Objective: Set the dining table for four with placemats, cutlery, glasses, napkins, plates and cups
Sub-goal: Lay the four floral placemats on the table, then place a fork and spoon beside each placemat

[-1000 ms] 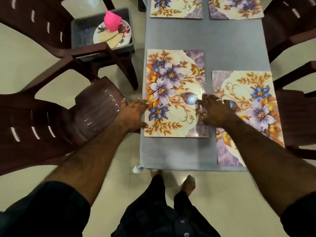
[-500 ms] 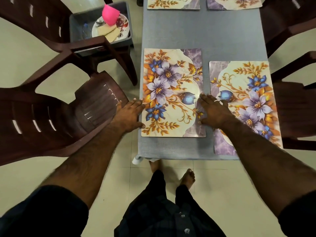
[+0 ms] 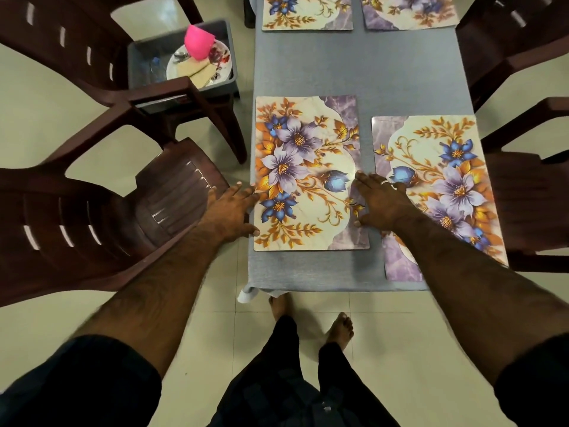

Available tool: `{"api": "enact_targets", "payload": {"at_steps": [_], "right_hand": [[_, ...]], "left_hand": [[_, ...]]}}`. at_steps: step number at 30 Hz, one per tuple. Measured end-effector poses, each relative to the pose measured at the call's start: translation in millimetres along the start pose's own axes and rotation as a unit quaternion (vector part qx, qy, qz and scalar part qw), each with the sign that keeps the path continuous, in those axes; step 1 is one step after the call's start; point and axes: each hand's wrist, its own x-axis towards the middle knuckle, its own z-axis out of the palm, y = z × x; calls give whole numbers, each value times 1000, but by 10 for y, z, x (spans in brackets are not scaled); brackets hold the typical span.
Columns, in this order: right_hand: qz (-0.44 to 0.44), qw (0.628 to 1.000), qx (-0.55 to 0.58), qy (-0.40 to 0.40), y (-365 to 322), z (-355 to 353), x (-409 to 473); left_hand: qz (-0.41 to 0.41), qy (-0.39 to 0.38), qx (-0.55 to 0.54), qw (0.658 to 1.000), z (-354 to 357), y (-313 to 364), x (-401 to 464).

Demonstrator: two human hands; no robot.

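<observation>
The head view looks straight down a narrow table covered in a grey-blue cloth (image 3: 354,72). Four rectangular floral placemats lie on it. The near-left placemat with purple and blue flowers (image 3: 308,174) lies flat close to the table's left edge, and the person's two hands frame it. The left hand (image 3: 229,212) rests at the mat's left edge with straight, spread fingers, fingertips and thumb touching the mat's border, gripping nothing. The right hand (image 3: 380,204) lies flat on the mat's right-hand purple marbled strip, fingers extended and pressing down, thumb at the mat's lower right part; it holds nothing either (a ring shows on one finger). Just beside it, with a strip of bare cloth between, lies the near-right floral placemat (image 3: 446,186), set a little nearer the person and slightly skewed, the right forearm crossing over its lower corner. At the far end, the far-left floral placemat (image 3: 308,13) and the far-right floral placemat (image 3: 409,12) lie side by side, cut off by the top of the frame.

Left of the table, on a dark brown plastic chair (image 3: 77,57), sits a grey plastic tub (image 3: 226,50). Inside it are a white patterned plate (image 3: 223,61), a pink plastic cup (image 3: 198,41) lying on it, folded cream napkins (image 3: 197,70) and some cutlery, which is too small to sort out. A second dark brown plastic chair (image 3: 107,220) stands nearer, beside the left arm. More brown chairs line the right side.
</observation>
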Motion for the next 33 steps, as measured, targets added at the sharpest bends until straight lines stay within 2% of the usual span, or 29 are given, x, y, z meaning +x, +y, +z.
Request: {"api": "enact_targets", "payload": {"at_steps": [2, 6, 9, 11, 13, 17, 20, 23, 30, 33], "right_hand": [[1, 1000, 12, 6, -6, -26, -15], [18, 994, 65, 80, -42, -112, -138], [-13, 988, 78, 131, -273, -190, -293], [-48, 987, 70, 136, -554, -173, -401], [-100, 987, 46, 121, -912, -60, -530], [-174, 982, 15, 75, -1661, 296, -863], [-241, 968, -33, 65, -2198, 503, -1073], [-299, 950, -86, 18, -2748, 620, -1181], [-362, 918, -148, -71, -4350, 846, -1343], [-368, 906, -170, -119, -5157, 1024, -1385]], "left_hand": [[0, 2, -3, 1000, -17, -16, -10], [-29, 44, -38, 998, -107, -61, -127], [-78, 70, -49, 993, -178, -3, -443], [-103, 82, -80, 988, -146, 83, -758], [-125, 97, -104, 982, 6, 170, -1188], [-176, 70, -155, 970, 572, 219, -2099], [-234, 61, -176, 954, 1008, 115, -2771], [-287, 57, -192, 937, 1414, -89, -3358], [-388, 79, -298, 869, 2296, -696, -4649], [-411, 83, -382, 824, 2717, -1072, -5209]]}}
